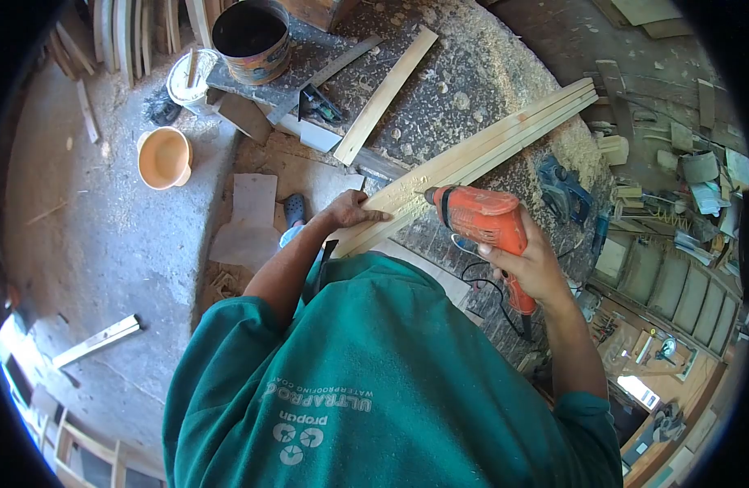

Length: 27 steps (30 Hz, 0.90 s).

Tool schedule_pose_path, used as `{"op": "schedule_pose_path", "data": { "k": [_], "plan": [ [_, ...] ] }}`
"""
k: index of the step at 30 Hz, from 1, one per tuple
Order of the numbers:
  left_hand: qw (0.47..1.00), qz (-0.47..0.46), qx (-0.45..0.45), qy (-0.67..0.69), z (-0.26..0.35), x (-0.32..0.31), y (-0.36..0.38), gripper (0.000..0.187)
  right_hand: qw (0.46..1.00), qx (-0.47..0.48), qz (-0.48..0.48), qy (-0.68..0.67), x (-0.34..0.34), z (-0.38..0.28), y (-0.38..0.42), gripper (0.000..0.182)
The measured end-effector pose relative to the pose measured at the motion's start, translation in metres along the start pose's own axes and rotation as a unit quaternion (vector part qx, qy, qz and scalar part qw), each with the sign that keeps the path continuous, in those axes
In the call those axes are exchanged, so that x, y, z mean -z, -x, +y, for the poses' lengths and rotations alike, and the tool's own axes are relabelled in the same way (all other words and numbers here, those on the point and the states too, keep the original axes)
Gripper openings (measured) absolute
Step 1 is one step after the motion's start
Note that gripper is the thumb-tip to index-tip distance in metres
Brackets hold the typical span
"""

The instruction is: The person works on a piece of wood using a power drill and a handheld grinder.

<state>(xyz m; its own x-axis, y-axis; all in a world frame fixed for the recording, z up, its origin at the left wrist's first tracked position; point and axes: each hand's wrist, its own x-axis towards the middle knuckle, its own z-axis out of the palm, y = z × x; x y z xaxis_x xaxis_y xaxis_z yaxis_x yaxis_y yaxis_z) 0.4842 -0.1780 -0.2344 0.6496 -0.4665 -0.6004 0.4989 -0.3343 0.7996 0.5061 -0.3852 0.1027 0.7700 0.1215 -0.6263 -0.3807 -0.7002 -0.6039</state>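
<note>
My right hand (533, 260) is wrapped round the handle of an orange power drill (484, 218), whose tip points left at the upper face of a pale wooden plank (472, 150). Whether the bit touches the wood cannot be made out. Pressed on the near end of the plank, my left hand (354, 211) has its thumb along the top and its other fingers over the far edge. More long strips lie side by side with that plank, slanting to the upper right. Wood shavings are scattered on it near the drill tip.
A loose board (387, 96), a metal square (326, 77) and a large tin (252, 41) lie beyond the planks. To the right is a blue power tool (563, 189). The drill's black cord (496, 285) hangs below. An orange bucket (165, 158) stands at left.
</note>
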Motion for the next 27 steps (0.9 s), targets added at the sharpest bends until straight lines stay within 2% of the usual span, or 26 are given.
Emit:
{"op": "schedule_pose_path", "data": {
  "k": [3, 27],
  "plan": [
    [1.0, 0.001, 0.003, -0.006, -0.001, 0.0, -0.001, 0.082, 1.0, -0.005, -0.003, 0.03, 0.0, -0.001, -0.002, 0.066],
    [1.0, 0.002, 0.007, -0.021, -0.007, -0.002, -0.007, 0.083, 0.999, -0.039, -0.009, -0.024, -0.009, 0.018, -0.026, 0.062]
  ]
}}
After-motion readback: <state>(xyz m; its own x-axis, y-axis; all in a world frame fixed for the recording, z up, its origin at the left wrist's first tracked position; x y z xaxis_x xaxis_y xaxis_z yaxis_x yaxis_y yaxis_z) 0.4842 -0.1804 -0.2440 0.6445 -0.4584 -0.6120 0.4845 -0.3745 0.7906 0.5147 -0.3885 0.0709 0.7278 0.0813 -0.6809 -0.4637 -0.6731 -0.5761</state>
